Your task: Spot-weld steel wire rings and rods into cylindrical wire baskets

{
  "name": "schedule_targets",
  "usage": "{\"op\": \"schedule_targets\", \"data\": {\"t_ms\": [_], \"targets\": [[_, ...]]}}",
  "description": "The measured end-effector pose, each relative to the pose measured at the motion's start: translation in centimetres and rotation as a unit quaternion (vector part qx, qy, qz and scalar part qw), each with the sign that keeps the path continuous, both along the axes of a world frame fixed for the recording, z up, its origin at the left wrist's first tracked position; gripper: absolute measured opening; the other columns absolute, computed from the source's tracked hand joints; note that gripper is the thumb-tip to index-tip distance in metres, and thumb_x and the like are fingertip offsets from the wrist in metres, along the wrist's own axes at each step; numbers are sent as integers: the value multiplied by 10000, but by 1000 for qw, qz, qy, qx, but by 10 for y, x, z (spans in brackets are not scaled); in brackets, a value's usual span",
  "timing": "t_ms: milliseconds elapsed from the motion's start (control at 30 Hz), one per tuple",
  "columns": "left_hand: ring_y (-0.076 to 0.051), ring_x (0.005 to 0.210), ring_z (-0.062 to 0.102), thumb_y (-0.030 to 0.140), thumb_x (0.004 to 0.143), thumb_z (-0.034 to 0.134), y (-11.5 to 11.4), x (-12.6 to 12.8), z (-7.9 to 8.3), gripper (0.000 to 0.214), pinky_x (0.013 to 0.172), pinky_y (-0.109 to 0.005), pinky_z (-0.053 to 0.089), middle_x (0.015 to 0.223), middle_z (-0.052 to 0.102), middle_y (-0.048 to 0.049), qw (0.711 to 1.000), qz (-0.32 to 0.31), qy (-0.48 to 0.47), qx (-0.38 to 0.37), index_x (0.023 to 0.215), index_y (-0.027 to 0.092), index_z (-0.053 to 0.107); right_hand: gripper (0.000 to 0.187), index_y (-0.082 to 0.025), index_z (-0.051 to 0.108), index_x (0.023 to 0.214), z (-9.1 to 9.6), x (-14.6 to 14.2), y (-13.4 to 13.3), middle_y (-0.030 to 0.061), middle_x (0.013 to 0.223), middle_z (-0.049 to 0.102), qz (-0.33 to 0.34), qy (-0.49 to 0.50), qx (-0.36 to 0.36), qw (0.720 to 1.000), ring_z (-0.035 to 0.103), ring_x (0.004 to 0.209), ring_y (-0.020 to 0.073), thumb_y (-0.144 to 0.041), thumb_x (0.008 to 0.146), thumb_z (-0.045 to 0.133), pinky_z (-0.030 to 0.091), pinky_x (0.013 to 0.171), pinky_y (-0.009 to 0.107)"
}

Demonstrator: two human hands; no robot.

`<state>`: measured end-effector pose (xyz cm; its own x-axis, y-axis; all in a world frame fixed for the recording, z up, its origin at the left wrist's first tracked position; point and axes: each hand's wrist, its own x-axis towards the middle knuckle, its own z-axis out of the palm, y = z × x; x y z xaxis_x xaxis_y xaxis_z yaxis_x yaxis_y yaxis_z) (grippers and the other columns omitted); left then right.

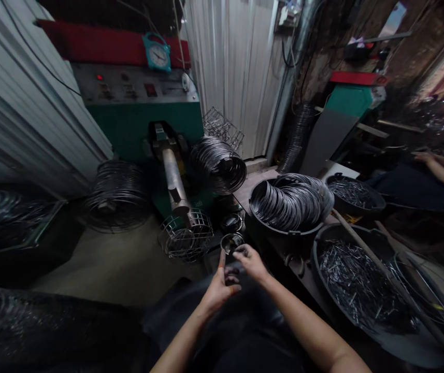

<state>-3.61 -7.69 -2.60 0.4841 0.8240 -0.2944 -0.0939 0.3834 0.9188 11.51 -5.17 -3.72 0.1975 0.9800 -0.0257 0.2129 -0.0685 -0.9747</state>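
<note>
In front of my lap, my left hand [220,287] is open, the index finger stretched up toward a small round metal cup or ring [226,239] and the thumb apart to the right. My right hand [251,263] is beside it with curled fingers at the near rim of that round piece; what they pinch is too dark to make out. A second dark round container [231,223] sits just beyond. To the left stands a round wire basket [186,235], under the end of a machine's metal arm [175,184].
A green machine [128,116] carries a blue clock [157,54]. Wire coils [115,191] flank it. At right are a tub of coiled wire rings [294,202], a large tub of metal pieces [354,280], and a wooden stick [365,248]. Another person's arm [441,171] shows far right.
</note>
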Motion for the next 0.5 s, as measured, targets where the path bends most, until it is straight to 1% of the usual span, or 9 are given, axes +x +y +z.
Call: {"op": "schedule_targets", "data": {"t_ms": [67,133,200,267,300,333,400,433,500], "targets": [[-117,713,561,173,570,713,0,-12,-4,1084,741,-306,486,940,580,-21,997,61,27,41,1447,237,80,162,-193,592,779,-13,16,7,-27,582,538,-122,109,-31,986,499,537,126,-336,703,600,393,514,235],[-134,751,572,294,645,710,3,-32,-8,875,813,-337,476,888,581,-13,978,172,58,98,1398,206,272,213,-197,580,803,-25,33,11,-43,540,486,-169,156,-50,972,467,486,123,-384,702,568,384,485,239],[-165,824,579,413,677,693,12,-58,-11,754,850,-358,469,895,576,-23,933,307,109,155,1330,193,386,266,-200,571,861,-37,44,8,-36,575,506,-176,157,-42,971,494,519,133,-408,699,539,412,524,255],[-216,952,569,488,636,713,27,-87,-11,808,897,-393,454,1025,562,-59,870,412,181,202,1320,199,395,319,-204,567,929,-49,47,-3,-3,680,578,-176,120,-15,977,562,649,163,-414,691,543,453,639,289],[-249,1045,540,506,601,731,36,-100,-10,875,940,-417,429,1127,536,-83,844,438,218,221,1338,202,368,330,-208,568,947,-56,46,-10,19,752,610,-169,86,3,982,583,738,183,-412,688,556,459,712,312],[-282,1129,497,518,566,747,46,-112,-9,945,978,-441,398,1214,498,-108,831,442,248,230,1355,198,337,326,-213,571,946,-62,43,-16,36,810,628,-158,49,19,986,588,811,201,-407,684,571,452,775,333],[-330,1231,418,527,517,761,65,-131,-4,1028,1028,-472,345,1299,450,-152,842,411,278,213,1364,167,305,280,-223,577,895,-70,37,-27,48,832,636,-137,6,34,990,586,845,217,-397,678,601,440,827,361],[-346,1245,405,531,500,762,74,-137,-3,1036,1035,-481,336,1294,461,-167,857,384,282,195,1353,148,314,258,-225,573,867,-72,35,-29,43,808,631,-140,17,33,990,587,817,213,-394,675,613,445,815,361],[-363,1220,436,541,486,750,86,-144,-2,990,1026,-493,352,1216,531,-169,889,323,278,165,1300,125,371,246,-228,554,836,-69,34,-29,18,751,610,-175,116,16,978,580,723,186,-394,671,628,468,720,329]]}}
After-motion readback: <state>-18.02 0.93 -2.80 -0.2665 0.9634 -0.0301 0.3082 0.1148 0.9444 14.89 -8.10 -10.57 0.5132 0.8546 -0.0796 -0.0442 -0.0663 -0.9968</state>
